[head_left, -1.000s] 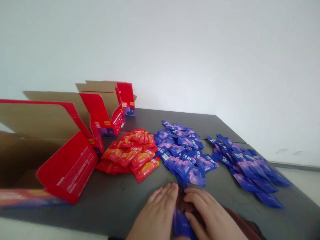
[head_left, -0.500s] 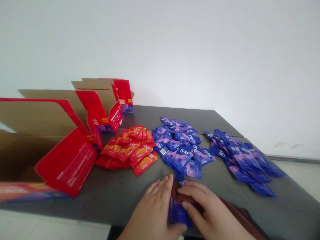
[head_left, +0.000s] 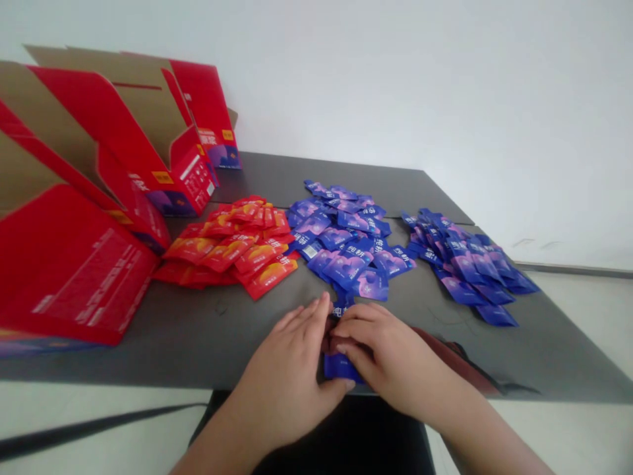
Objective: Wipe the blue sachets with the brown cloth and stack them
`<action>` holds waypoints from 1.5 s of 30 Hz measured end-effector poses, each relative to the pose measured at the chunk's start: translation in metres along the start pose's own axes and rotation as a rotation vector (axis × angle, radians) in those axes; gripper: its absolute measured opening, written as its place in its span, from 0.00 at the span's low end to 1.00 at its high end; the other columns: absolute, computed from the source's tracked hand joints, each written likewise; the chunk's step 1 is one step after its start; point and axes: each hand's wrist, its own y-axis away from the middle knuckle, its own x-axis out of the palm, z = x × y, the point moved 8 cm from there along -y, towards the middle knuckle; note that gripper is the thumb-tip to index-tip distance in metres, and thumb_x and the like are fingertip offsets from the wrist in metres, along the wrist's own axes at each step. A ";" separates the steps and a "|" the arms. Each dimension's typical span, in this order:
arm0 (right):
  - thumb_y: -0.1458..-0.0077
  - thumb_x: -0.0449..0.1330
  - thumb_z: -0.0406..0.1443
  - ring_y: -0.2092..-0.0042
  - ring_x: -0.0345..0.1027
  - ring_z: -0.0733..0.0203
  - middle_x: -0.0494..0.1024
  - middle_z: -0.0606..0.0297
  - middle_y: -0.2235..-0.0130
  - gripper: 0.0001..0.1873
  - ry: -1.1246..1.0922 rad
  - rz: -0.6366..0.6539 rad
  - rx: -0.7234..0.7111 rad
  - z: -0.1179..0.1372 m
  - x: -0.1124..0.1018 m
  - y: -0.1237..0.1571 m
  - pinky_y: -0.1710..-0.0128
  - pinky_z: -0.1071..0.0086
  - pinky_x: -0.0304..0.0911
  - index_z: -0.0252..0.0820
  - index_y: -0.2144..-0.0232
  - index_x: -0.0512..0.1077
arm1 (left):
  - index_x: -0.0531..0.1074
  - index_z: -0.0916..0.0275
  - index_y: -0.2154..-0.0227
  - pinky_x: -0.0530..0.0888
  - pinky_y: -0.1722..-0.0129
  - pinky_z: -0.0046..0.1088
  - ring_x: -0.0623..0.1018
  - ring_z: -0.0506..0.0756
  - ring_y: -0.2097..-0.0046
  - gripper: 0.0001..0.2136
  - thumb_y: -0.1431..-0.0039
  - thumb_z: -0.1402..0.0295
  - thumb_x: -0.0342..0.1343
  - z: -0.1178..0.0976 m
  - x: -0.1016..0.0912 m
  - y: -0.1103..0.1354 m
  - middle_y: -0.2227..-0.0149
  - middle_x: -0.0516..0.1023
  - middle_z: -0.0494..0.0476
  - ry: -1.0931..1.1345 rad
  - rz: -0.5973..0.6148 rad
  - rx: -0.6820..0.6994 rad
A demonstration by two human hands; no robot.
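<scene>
At the table's front edge, a blue sachet lies between my two hands. Dark brown cloth crosses over it. My left hand rests along the left side, its fingers stretched out and the thumb apart near the sachet's lower edge. The fingers of my right hand are curled and pinch the brown cloth on top. From beneath my right forearm, more brown fabric with a black edge runs to the right. My fingers partly cover the sachet, so I cannot tell whether several are stacked.
Just beyond my hands lies a pile of blue-purple sachets. Red-orange sachets are heaped to its left, and another blue pile is at the right. Open red cardboard boxes line the left side of the dark table.
The view has tilted down, so the table and everything on it appear higher. My hands stay at the blue sachet, with the right fingers still on the brown cloth.
</scene>
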 end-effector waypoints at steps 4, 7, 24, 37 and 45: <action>0.30 0.59 0.27 0.51 0.74 0.56 0.82 0.62 0.54 0.11 0.059 -0.086 0.055 -0.017 -0.010 -0.009 0.45 0.58 0.67 0.43 0.57 0.81 | 0.50 0.69 0.24 0.66 0.27 0.59 0.68 0.72 0.26 0.49 0.41 0.59 0.68 -0.002 -0.001 0.000 0.25 0.63 0.78 -0.023 0.005 0.009; 0.28 0.59 0.29 0.50 0.75 0.55 0.83 0.62 0.54 0.10 0.063 -0.122 0.075 -0.020 -0.015 -0.009 0.45 0.58 0.67 0.43 0.57 0.81 | 0.50 0.71 0.24 0.66 0.27 0.59 0.68 0.72 0.26 0.48 0.41 0.59 0.67 -0.002 -0.001 0.001 0.25 0.62 0.78 -0.039 0.005 0.022; 0.29 0.60 0.30 0.50 0.74 0.57 0.81 0.65 0.53 0.09 -0.078 0.007 0.086 -0.014 -0.010 0.012 0.45 0.62 0.67 0.48 0.57 0.78 | 0.53 0.71 0.24 0.66 0.27 0.58 0.68 0.70 0.26 0.44 0.38 0.61 0.64 -0.002 0.003 0.001 0.24 0.62 0.74 -0.070 -0.006 0.054; 0.27 0.58 0.34 0.45 0.75 0.56 0.81 0.65 0.47 0.10 -0.017 -0.123 0.085 -0.013 -0.026 0.017 0.42 0.61 0.68 0.52 0.49 0.77 | 0.53 0.73 0.24 0.64 0.25 0.56 0.67 0.69 0.25 0.46 0.39 0.58 0.65 -0.001 0.004 -0.002 0.24 0.61 0.74 -0.023 0.035 0.012; 0.33 0.62 0.25 0.54 0.74 0.64 0.80 0.71 0.58 0.11 -0.142 0.186 0.030 0.014 0.000 0.014 0.49 0.70 0.67 0.47 0.61 0.77 | 0.54 0.71 0.24 0.64 0.25 0.56 0.66 0.68 0.25 0.46 0.40 0.57 0.67 0.001 0.005 -0.002 0.24 0.60 0.73 0.005 0.036 0.012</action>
